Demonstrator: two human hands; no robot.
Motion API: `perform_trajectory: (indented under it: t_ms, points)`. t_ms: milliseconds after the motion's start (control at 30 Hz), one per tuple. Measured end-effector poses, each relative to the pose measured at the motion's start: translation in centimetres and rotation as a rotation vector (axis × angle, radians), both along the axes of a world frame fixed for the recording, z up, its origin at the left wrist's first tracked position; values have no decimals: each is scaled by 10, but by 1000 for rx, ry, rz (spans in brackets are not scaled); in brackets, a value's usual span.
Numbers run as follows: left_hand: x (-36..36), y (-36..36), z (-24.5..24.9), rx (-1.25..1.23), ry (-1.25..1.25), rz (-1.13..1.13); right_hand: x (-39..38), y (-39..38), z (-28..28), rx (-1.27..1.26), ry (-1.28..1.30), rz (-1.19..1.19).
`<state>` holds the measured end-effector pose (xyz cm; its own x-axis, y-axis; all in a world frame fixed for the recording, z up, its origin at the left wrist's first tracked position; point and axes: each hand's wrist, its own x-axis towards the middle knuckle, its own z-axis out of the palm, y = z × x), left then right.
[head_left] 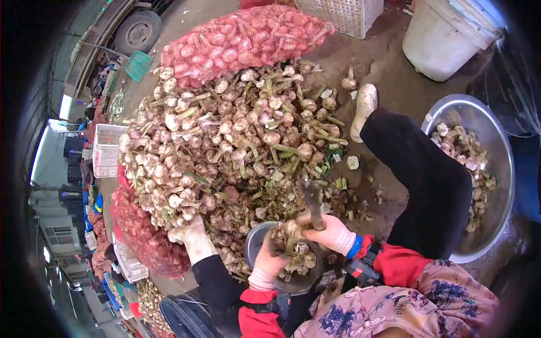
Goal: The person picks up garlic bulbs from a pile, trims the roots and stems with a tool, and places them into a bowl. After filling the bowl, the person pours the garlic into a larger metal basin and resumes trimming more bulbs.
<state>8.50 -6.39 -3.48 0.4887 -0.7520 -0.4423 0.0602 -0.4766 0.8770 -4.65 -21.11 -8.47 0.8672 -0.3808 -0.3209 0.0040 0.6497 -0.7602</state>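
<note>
My right hand [332, 232], in a pale glove, is closed around a grey metal knife-like tool [313, 204], whose outline is blurred. Opposite it, my left hand [267, 261] curls its gloved fingers about a garlic bulb [291, 232] with its stem; motion smears the fingertips. Both hands are above a metal bowl [253, 235] that holds several garlic bulbs [301, 260]. A big heap of garlic [220, 129] with stems and roots spreads in front of the bowl, between my outstretched legs.
Red mesh sacks of garlic lie behind the heap [242, 42] and to its left [147, 228]. A wide metal basin [501, 169] with garlic stands right of my leg. A white bucket [445, 42] is at upper right, a white crate [108, 149] at left.
</note>
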Motion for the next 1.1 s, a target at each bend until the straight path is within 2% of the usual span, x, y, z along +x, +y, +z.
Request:
perform_trajectory:
  t_ms: [33,67,100,167,233,267,300,367,400,433,500,533,633,667,700,767,800,833,900,933,1000,1033,1100]
  points:
    - [-15,-3,18,-25,55,-16,-5,4,-1,-152,-77,105]
    - [-15,11,-1,97,-125,-141,-9,11,0,-338,-102,142]
    - [-24,11,-2,170,-450,-184,-11,14,7,-447,-179,134]
    - [-32,15,-16,105,-98,103,-20,11,22,-314,-215,208]
    - [-45,15,-15,8,-207,170,-29,3,32,-86,-171,197]
    - [-52,21,-9,95,-355,161,-32,1,27,-183,-100,129]
    - [-52,27,-13,92,-355,163,-37,-2,23,-367,25,183]
    - [-48,46,-25,38,-373,185,-46,-13,44,-931,189,368]
    - [-55,34,1,88,-326,228,-48,-8,39,-1020,190,434]
    - [-52,40,-9,88,-325,228,-50,-3,37,-1108,191,501]
    - [-42,49,-26,-214,-482,-67,-50,6,36,-1158,195,544]
    - [-47,53,-21,-176,-342,6,-49,9,37,-1162,181,563]
    - [-54,53,-8,-177,-322,-5,-45,13,35,-1181,135,628]
    - [-54,54,-18,-279,-174,-16,-44,13,34,-1198,107,672]
    - [-58,45,-4,-277,-169,-18,-44,13,32,-1214,78,720]
    - [-68,25,37,-267,684,385,-44,12,36,-1216,72,744]
    - [-69,29,29,-319,368,192,-43,12,37,-1224,60,764]
    - [-70,35,24,-316,370,197,-42,14,35,-1220,59,769]
    - [-74,35,22,-308,402,369,-37,15,25,-1242,99,731]
    - [-73,35,20,-308,403,366,-36,16,19,-1242,102,729]
    - [-74,34,17,-184,134,296,-35,16,7,-1249,75,655]
    - [-77,31,19,-187,136,294,-35,16,3,-1251,79,655]
    - [-82,24,25,-124,-73,242,-35,17,-2,-1250,90,616]
